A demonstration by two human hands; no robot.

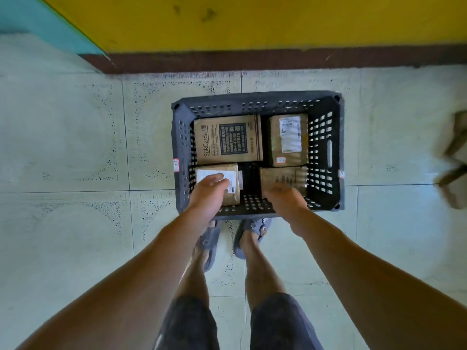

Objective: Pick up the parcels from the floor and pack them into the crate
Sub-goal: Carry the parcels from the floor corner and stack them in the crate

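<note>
A dark perforated plastic crate [328, 152] stands on the tiled floor right in front of my feet. Inside it lie a large printed cardboard box [227, 140] at the far left and a taped parcel with a white label [288, 140] at the far right. My left hand [209, 190] lies on a small labelled parcel [231, 198] in the near left corner, fingers curled over its top. At the near right, my right hand [285, 198] covers the near edge of a brown parcel [283, 176]. A dark gap separates the two near parcels.
A yellow wall [252, 21] with a brown skirting runs close behind the crate. At the right edge of the view lie blurred brownish objects [454, 160] on the floor. My feet in grey sandals [250, 236] stand against the crate's near side.
</note>
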